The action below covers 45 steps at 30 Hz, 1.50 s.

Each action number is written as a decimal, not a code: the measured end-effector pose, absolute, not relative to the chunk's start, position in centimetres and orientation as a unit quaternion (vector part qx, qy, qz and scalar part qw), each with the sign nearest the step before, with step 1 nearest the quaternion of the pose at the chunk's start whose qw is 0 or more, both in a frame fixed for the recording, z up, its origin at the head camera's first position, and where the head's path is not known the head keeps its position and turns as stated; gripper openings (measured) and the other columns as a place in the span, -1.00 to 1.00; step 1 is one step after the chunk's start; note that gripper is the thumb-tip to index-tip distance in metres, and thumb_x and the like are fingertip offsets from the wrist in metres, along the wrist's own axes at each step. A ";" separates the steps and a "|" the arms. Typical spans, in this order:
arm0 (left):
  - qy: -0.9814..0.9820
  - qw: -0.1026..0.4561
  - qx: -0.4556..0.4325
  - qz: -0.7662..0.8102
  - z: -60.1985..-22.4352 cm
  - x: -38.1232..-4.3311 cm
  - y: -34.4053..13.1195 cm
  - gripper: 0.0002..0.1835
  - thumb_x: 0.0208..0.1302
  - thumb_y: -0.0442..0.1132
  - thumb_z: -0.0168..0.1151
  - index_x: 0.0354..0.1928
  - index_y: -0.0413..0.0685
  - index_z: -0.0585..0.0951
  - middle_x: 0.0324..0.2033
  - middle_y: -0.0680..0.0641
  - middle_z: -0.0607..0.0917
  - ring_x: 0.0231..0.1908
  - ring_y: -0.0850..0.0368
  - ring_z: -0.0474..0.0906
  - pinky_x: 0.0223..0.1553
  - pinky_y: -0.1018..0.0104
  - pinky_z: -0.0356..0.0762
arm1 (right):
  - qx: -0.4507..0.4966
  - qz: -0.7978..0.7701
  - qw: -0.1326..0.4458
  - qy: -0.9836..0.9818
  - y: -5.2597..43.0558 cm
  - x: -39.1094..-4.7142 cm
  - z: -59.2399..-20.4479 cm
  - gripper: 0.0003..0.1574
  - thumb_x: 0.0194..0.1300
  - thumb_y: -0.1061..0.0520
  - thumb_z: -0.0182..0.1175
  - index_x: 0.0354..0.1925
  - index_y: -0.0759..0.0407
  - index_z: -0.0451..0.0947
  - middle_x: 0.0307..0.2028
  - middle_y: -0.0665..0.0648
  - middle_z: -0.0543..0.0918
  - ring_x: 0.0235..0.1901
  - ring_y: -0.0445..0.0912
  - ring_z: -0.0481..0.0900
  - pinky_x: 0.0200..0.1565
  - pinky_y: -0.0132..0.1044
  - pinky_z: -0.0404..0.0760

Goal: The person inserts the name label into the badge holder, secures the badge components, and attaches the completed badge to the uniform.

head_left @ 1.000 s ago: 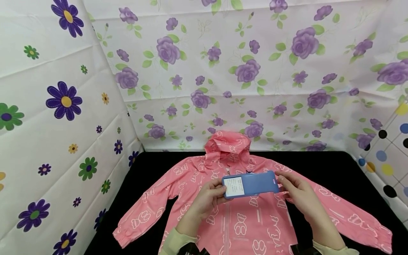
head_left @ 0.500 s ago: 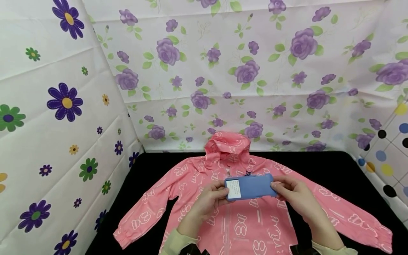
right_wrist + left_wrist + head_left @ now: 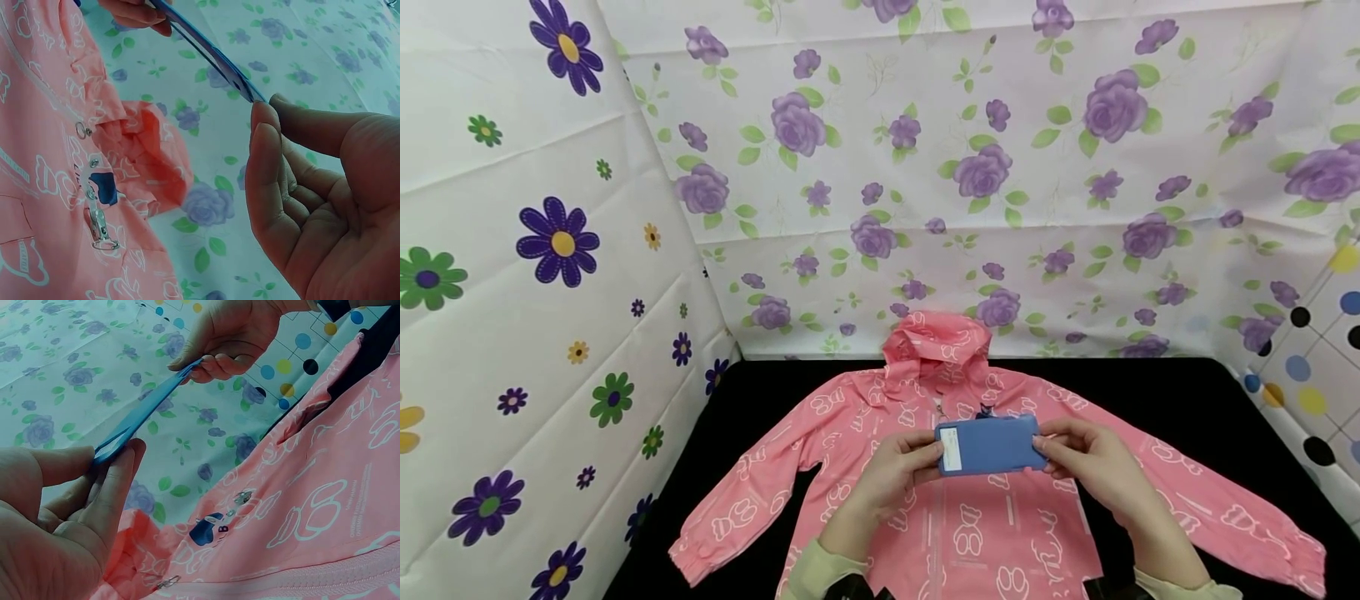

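Note:
A blue badge holder is held level above the chest of a pink hooded jacket. At its left end a narrow strip of white printed card shows. My left hand pinches that end between thumb and fingers. The opposite end is pinched by my right hand, thumb and index fingertip at the edge in the right wrist view. Seen edge-on in the left wrist view, the holder is thin and flat. On the jacket below lies a strap clip with a metal end, beside a dark blue patch.
The jacket lies face up with both sleeves spread on a black tabletop. A metal zip pull shows near its collar. Flower-printed sheets stand behind and at the left, and a dotted sheet at the right.
The two ends have come closer together, so the holder looks shorter and less white card shows. My right hand has shifted slightly left, my left hand slightly right.

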<state>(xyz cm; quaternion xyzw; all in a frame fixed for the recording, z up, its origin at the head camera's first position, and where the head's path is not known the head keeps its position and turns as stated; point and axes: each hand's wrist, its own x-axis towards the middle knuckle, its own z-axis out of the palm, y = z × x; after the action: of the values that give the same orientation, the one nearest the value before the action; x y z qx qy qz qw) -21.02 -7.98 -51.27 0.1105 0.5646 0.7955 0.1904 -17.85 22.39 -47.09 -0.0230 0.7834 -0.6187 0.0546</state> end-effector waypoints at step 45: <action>0.638 0.169 0.137 0.739 -51.0 -20.8 -8.1 -0.78 0.35 -0.51 0.40 -0.06 -0.59 0.67 -0.31 -0.13 0.83 -0.35 0.18 0.80 -0.17 0.18 0.83 | -0.009 -0.629 0.082 0.773 20.4 -17.8 -47.7 -0.61 0.37 0.12 0.50 -0.06 0.46 0.74 -0.32 0.21 0.78 -0.36 0.00 0.80 -0.26 -0.18 0.84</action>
<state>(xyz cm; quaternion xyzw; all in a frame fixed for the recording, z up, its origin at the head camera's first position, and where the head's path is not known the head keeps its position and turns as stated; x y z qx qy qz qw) -20.82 -8.13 -50.97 0.1373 0.6380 0.7386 0.1692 -17.80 20.40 -47.74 -0.0092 0.7733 -0.6286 0.0825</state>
